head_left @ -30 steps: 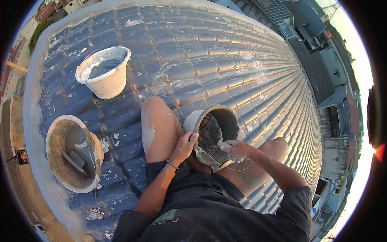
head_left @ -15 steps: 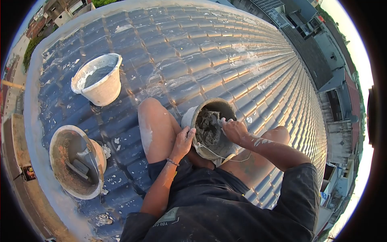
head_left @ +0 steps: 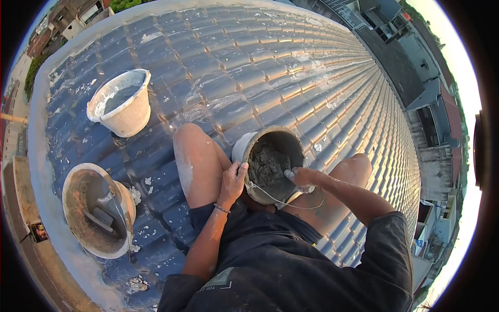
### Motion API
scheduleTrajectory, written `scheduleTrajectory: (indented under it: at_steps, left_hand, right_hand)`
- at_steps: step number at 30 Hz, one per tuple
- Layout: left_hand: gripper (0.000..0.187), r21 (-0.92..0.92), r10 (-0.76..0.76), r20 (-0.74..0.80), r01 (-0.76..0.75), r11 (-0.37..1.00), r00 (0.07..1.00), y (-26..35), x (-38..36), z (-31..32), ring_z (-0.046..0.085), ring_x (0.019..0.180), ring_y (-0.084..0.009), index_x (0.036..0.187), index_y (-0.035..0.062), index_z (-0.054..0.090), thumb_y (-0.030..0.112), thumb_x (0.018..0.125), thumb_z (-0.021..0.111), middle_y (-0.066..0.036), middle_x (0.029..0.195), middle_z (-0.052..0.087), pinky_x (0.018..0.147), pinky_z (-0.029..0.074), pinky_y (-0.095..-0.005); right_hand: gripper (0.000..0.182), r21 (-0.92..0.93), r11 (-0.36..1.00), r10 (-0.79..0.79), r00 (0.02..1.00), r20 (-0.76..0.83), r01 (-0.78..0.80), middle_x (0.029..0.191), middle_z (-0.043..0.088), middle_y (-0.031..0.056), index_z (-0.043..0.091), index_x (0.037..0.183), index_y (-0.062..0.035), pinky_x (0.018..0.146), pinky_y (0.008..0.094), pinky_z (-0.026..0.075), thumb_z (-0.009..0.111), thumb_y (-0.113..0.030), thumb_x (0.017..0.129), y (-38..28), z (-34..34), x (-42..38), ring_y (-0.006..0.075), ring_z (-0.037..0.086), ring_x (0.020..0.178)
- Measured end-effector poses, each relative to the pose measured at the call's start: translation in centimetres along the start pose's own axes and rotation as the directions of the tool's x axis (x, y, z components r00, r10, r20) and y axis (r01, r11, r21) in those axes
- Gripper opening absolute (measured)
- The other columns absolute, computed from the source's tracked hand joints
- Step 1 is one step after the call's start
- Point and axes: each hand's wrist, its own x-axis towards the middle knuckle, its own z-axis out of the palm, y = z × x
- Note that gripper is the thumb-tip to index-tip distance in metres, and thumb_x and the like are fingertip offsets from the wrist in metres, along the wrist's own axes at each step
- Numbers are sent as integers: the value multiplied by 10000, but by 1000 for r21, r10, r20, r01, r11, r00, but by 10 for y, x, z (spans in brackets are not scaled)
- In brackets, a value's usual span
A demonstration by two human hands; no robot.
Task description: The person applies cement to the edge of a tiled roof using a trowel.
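A bucket of wet grey mortar [head_left: 270, 165] is tilted between my legs, its mouth toward me. My left hand [head_left: 234, 182] is closed on the left side of the bucket's rim [head_left: 253, 139], thumb on top. Inside the right edge, my right hand [head_left: 304, 177] is closed in a fist, beside the mortar. A grey-coated tip shows at its left, and a pale rounded bit shows below the fist. What it grips is mostly hidden. The bucket's thin wire handle [head_left: 283, 203] hangs over the front, with a pale grip on it.
I sit on a sloping dark tiled roof [head_left: 218, 73] spotted with dried mortar. A pale bucket [head_left: 127, 117] stands at upper left. Nearer, another bucket [head_left: 70, 208] leans over with grey pieces inside. The roof's cemented edge [head_left: 39, 156] curves along the left; buildings lie beyond.
My right hand has moved down and toward me along the bucket's right inner side. The mortar's surface looks flatter. My left hand stays on the rim.
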Motion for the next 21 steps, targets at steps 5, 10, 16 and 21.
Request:
scheduleTrajectory:
  at_steps: [5,10,16,21]
  left_hand:
    - [516,-55,-14,43,16,998,999,-5,9,0,496,609,-349,830,-9,530,468,1026,523,-204,671,508,617,424,-443]
    - [525,-118,-72,106,84,989,992,-8,11,-1,458,640,-231,832,0,539,487,1027,522,-134,678,491,636,424,-395]
    - [509,-131,-72,147,91,987,987,-1,12,-5,435,682,-138,843,19,537,489,1038,511,-40,699,475,640,412,-337]
    - [498,-153,-113,174,141,978,978,0,10,-8,409,710,-117,851,26,532,486,1040,513,-9,726,460,653,401,-310]
  right_hand:
    - [411,802,525,-1,942,336,-285,783,562,67,545,1089,-96,561,338,509,383,-473,1074,-22,22,-18,183,561,602]
    - [325,920,-149,-308,901,307,-364,716,482,7,517,1054,-136,444,237,419,432,-449,1075,-33,39,-25,88,455,522]
    - [432,830,557,35,999,25,-40,702,603,66,623,1115,-44,524,305,511,489,-449,1048,-61,8,-88,151,588,571]
    - [472,322,941,33,917,-397,106,724,668,172,603,1191,30,655,426,563,585,-393,982,-61,19,-100,321,687,670]
